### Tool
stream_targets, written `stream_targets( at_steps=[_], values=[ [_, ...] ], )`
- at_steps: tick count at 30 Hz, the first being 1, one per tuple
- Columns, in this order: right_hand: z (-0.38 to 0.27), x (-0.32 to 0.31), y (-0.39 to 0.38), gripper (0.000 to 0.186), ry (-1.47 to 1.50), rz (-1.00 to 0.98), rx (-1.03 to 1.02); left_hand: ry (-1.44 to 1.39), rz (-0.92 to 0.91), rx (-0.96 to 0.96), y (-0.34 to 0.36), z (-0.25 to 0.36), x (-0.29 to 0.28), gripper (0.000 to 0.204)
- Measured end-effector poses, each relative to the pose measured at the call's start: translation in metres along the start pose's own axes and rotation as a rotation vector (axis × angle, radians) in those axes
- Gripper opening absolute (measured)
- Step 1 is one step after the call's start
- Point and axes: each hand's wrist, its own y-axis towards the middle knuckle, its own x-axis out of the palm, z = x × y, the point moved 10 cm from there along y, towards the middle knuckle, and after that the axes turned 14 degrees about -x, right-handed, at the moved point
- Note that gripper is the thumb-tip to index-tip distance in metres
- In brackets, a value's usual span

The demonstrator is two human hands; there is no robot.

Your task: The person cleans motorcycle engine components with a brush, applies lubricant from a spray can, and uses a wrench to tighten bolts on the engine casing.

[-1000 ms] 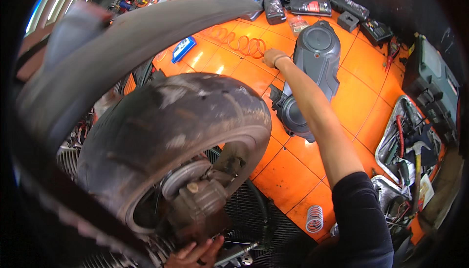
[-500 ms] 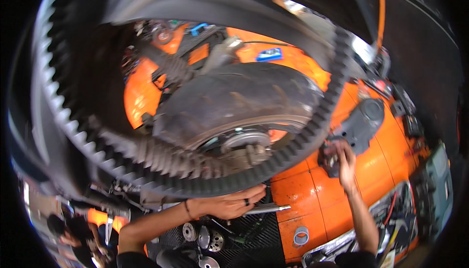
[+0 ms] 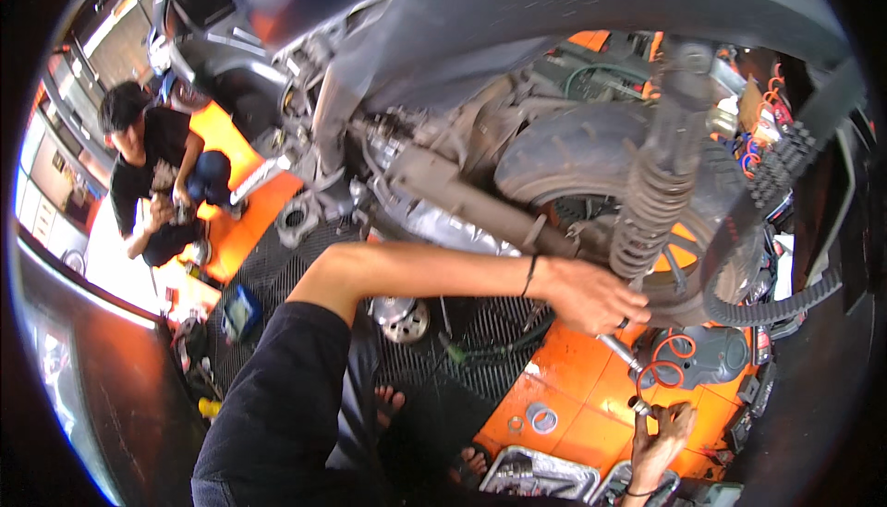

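My left hand [image 3: 591,296] reaches across below the scooter's shock absorber [image 3: 654,202], fingers curled down. A silver rod-shaped metal tool [image 3: 619,352] sticks out from under its fingers, and its grip is partly hidden. Lower right, my right hand [image 3: 665,431] pinches a short metal cylindrical piece [image 3: 639,405] between thumb and fingers. A thin red cord or hose [image 3: 658,379] curls between the two hands, and I cannot make out what its ends join. Just beyond lies a dark grey cover [image 3: 711,357] on the orange floor.
A toothed belt [image 3: 776,305] hangs close at the right. The rear tyre [image 3: 564,151] stands behind the shock absorber. A clear ring [image 3: 541,418] and metal tray [image 3: 545,470] lie low. Another person [image 3: 157,174] crouches at the far left, hands on a dark part.
My view has swung left, and the big toothed belt no longer frames the middle. My left hand has come closer to my right hand, which now pinches the metal piece.
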Motion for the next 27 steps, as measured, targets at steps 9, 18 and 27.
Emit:
stream_targets(
  at_steps=[9,18,27],
  values=[
    [0.006,-0.028,0.014,0.055,0.652,-0.087,0.356,-0.756,0.156,-0.784,-0.007,-0.004,-0.050,0.026],
    [-0.057,-0.060,0.060,0.032,0.730,0.047,0.382,-0.852,0.196,-1.054,-0.080,0.006,-0.042,0.032],
    [-0.091,-0.058,0.078,0.038,0.806,0.056,0.411,-0.996,0.185,-1.054,-0.096,-0.003,-0.065,0.036]
  ],
)
